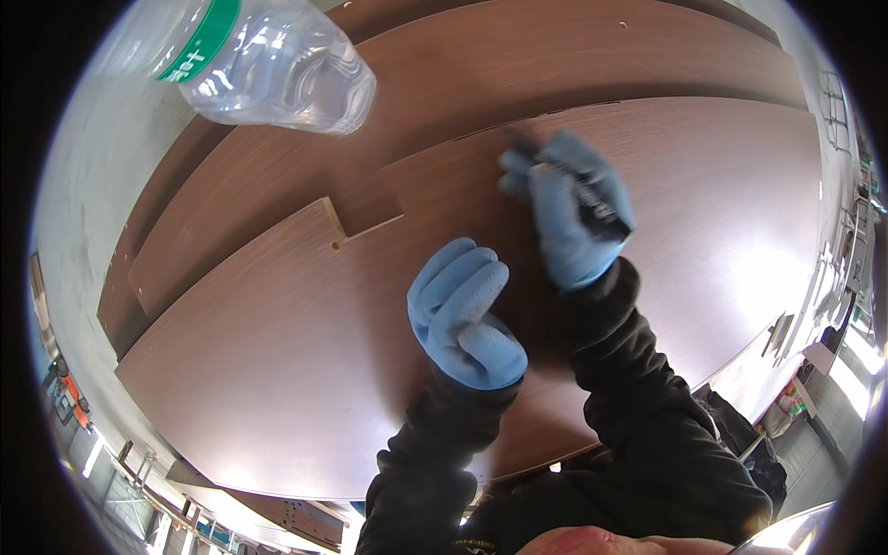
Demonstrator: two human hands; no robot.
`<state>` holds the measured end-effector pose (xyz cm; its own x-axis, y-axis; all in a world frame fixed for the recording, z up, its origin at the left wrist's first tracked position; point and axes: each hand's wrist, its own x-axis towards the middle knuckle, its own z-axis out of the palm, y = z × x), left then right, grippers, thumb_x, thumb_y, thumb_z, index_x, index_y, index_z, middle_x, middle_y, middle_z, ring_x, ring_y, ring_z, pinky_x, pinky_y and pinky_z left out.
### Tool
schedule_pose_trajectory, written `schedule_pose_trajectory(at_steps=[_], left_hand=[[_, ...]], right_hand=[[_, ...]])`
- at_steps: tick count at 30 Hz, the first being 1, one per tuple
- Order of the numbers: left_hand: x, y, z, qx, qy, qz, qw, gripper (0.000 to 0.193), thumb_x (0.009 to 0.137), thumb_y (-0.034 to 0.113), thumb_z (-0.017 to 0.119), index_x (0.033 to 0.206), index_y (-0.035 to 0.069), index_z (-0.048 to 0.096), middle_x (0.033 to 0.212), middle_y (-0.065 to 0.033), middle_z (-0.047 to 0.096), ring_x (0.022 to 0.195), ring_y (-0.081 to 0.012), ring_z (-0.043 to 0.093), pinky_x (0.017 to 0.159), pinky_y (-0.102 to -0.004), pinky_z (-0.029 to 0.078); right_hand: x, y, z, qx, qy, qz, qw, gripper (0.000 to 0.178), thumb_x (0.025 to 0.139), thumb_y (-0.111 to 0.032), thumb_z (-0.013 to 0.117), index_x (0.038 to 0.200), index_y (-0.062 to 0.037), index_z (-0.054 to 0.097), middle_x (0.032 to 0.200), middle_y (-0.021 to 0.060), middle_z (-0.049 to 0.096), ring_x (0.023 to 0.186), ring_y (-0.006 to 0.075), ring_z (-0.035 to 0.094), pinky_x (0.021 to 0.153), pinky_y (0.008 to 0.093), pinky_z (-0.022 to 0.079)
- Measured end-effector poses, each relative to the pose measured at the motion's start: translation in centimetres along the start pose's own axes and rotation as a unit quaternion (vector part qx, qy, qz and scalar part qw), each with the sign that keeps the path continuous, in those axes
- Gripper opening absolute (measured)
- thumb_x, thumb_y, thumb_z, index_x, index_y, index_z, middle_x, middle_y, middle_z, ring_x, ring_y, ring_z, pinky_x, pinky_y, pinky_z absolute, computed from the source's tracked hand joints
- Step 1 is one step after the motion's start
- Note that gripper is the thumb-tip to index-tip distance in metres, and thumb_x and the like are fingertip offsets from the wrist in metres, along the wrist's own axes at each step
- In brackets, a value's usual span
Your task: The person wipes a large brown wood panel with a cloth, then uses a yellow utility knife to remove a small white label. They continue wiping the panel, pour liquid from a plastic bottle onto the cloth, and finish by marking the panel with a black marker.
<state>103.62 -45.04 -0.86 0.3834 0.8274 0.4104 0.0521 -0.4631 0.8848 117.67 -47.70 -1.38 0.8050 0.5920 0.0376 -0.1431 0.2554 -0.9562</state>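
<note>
My right hand (578, 208), in a blue glove, is closed around a slim black pen-like tool (603, 215). It is above the upper part of a brown wood-grain panel (305, 370), near that panel's far edge; motion blurs the tool's tip and the fingertips. My left hand (467, 319), gloved in the same blue, hangs over the middle of the panel with its fingers curled in, and nothing shows in it. A rectangular notch (370, 208) is cut into the panel's far edge, to the left of my hands.
More brown panels (555, 55) lie beneath and beyond the top one, with small round holes near their edges. At the upper left, a clear plastic bottle (287, 74) with a green band comes into view above the panels. Metal racks (837, 111) stand at the far right.
</note>
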Motion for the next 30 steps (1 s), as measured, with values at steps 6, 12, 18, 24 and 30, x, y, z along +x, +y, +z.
schedule_pose_trajectory(at_steps=[6, 12, 18, 24, 30], left_hand=[[-0.5, -0.4, -1.0, -0.018, 0.010, 0.027, 0.999, 0.053, 0.107, 0.056, 0.057, 0.121, 0.009, 0.077, 0.127, -0.0127, 0.068, 0.115, -0.0386, 0.068, 0.098, -0.0490, 0.059], [-1.1, -0.7, -1.3, 0.017, 0.014, 0.060, 0.998, 0.057, 0.105, 0.063, 0.058, 0.123, 0.013, 0.078, 0.129, -0.0112, 0.068, 0.123, -0.0368, 0.065, 0.100, -0.0482, 0.060], [-1.3, -0.7, -1.3, 0.026, 0.009, 0.082, 0.996, 0.056, 0.106, 0.062, 0.056, 0.122, 0.013, 0.079, 0.127, -0.0109, 0.070, 0.123, -0.0368, 0.066, 0.101, -0.0476, 0.060], [-1.1, -0.8, -1.0, 0.006, 0.030, 0.076, 0.997, 0.054, 0.105, 0.060, 0.059, 0.120, 0.012, 0.079, 0.127, -0.0131, 0.069, 0.117, -0.0372, 0.068, 0.094, -0.0483, 0.063], [-1.0, -1.0, -1.1, -0.007, 0.017, 0.072, 0.997, 0.057, 0.101, 0.061, 0.064, 0.120, 0.010, 0.080, 0.128, -0.0140, 0.068, 0.117, -0.0383, 0.068, 0.091, -0.0487, 0.064]], right_hand=[[-1.8, 3.3, 4.5, -0.063, -0.085, -0.047, 0.993, 0.034, 0.101, 0.001, 0.072, 0.134, 0.0010, 0.065, 0.118, 0.0189, 0.077, 0.098, 0.0233, 0.080, 0.082, 0.0361, 0.067], [-0.8, 4.0, 5.5, -0.175, -0.098, -0.131, 0.971, 0.033, 0.096, 0.001, 0.079, 0.128, 0.0010, 0.069, 0.103, 0.0162, 0.080, 0.086, 0.0235, 0.079, 0.075, 0.0341, 0.064], [-0.5, 3.9, 5.1, -0.174, -0.144, -0.125, 0.966, 0.032, 0.093, 0.001, 0.081, 0.124, 0.0003, 0.073, 0.102, 0.0153, 0.080, 0.085, 0.0235, 0.079, 0.075, 0.0331, 0.064], [-1.0, 5.1, 4.9, -0.163, -0.117, -0.149, 0.968, 0.036, 0.091, 0.000, 0.084, 0.125, 0.0001, 0.073, 0.104, 0.0143, 0.080, 0.088, 0.0229, 0.079, 0.078, 0.0328, 0.064], [-0.9, 5.4, 4.5, -0.102, -0.149, -0.093, 0.979, 0.037, 0.091, 0.000, 0.084, 0.126, 0.0000, 0.073, 0.104, 0.0133, 0.080, 0.088, 0.0217, 0.079, 0.077, 0.0319, 0.065]])
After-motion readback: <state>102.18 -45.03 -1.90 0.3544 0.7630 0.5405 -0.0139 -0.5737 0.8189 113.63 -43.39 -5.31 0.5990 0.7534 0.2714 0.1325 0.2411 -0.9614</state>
